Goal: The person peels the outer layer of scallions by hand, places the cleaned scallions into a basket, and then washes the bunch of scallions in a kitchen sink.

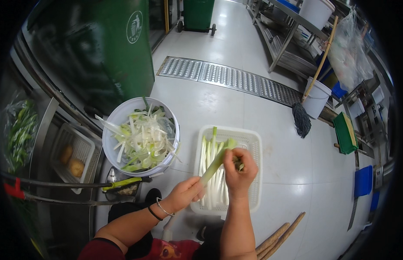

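Note:
My left hand grips the white lower part of a large Welsh onion, which slants up to the right. Beside its green upper end, my right hand has its fingers curled around a dark, withered-looking leaf scrap. Both hands are over a white perforated plastic basket. Peeled Welsh onions lie lengthwise along the basket's left and middle. To the left stands a white bucket, heaped with pale and green onion peelings.
A green wheeled bin rises behind the bucket. Left of me, a crate on a metal shelf holds potatoes. Two long brown roots lie on the floor at lower right. Beyond are a metal drain grate and a mop.

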{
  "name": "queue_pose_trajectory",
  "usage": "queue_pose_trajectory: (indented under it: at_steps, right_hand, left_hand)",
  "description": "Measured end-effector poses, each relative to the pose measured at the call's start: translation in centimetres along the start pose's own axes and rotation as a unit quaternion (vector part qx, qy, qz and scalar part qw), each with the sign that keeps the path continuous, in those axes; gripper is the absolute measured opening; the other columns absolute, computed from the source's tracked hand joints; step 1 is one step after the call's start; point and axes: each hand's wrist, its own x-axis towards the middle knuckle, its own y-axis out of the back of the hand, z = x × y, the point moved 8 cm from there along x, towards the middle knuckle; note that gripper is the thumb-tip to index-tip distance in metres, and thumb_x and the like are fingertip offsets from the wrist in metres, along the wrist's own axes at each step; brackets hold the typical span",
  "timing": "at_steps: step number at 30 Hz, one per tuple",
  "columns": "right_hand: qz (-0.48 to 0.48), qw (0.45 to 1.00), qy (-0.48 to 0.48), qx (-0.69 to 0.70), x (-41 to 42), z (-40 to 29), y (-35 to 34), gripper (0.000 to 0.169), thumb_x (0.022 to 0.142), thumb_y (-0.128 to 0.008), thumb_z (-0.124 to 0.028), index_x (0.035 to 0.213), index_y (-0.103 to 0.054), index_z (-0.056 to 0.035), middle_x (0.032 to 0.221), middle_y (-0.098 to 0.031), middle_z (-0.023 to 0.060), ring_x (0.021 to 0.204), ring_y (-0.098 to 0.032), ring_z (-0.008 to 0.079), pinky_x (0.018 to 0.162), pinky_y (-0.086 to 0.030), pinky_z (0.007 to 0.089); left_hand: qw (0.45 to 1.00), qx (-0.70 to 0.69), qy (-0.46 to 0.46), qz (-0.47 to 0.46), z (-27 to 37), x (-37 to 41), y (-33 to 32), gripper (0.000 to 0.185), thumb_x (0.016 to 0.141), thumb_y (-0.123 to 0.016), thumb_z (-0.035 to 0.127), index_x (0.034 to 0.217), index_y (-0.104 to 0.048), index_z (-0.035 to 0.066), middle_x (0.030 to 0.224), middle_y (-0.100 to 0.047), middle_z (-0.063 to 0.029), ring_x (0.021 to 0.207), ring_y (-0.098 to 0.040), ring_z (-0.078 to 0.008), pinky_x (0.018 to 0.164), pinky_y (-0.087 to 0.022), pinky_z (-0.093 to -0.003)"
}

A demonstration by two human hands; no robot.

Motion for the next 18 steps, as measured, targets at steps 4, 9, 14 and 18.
queue_pose_trajectory:
  at_steps: [4,9,14,18]
  right_hand:
    - [-0.144,0.985,0.034,0.084,-1.3,-2.4,-3.0,0.012,0.072,-0.07,0.005,0.073,-0.06,-0.0011,0.065,-0.057,0.0026,0.056,-0.05,0.0086,0.051,-0.038,0.021]
    - [-0.236,0.9,-0.217,0.295,-3.1,-1.3,-4.2,0.008,0.071,-0.065,0.005,0.071,-0.059,0.0001,0.067,-0.057,0.0024,0.059,-0.05,0.009,0.053,-0.039,0.0229]
    - [-0.293,0.811,-0.246,0.442,-4.4,-0.1,-4.4,0.004,0.073,-0.062,0.002,0.071,-0.059,0.0012,0.067,-0.057,0.0035,0.062,-0.049,0.0096,0.056,-0.039,0.024]
    - [-0.241,0.866,-0.22,0.38,-3.1,0.0,-3.8,0.008,0.086,-0.058,-0.006,0.082,-0.054,-0.0015,0.08,-0.059,0.0092,0.059,-0.046,0.0107,0.055,-0.039,0.0246]
  left_hand:
    - [0.992,-0.126,0.001,-0.023,1.3,0.4,0.4,0.029,0.102,-0.039,0.027,0.104,-0.053,0.001,0.075,-0.051,-0.002,0.06,-0.041,-0.0095,0.058,-0.038,-0.0232]
    - [0.965,-0.264,-0.004,0.01,3.8,0.5,2.9,0.029,0.102,-0.038,0.027,0.104,-0.053,0.002,0.079,-0.055,-0.0045,0.062,-0.044,-0.0117,0.059,-0.039,-0.0245]
    - [0.97,-0.226,-0.053,0.075,5.3,-0.1,6.0,0.027,0.102,-0.039,0.025,0.105,-0.053,0.002,0.084,-0.058,-0.007,0.069,-0.05,-0.0143,0.066,-0.042,-0.0275]
    - [0.965,-0.215,-0.095,0.12,5.8,0.1,6.6,0.025,0.101,-0.041,0.024,0.105,-0.053,0.002,0.081,-0.057,-0.0064,0.071,-0.049,-0.0147,0.068,-0.042,-0.028]
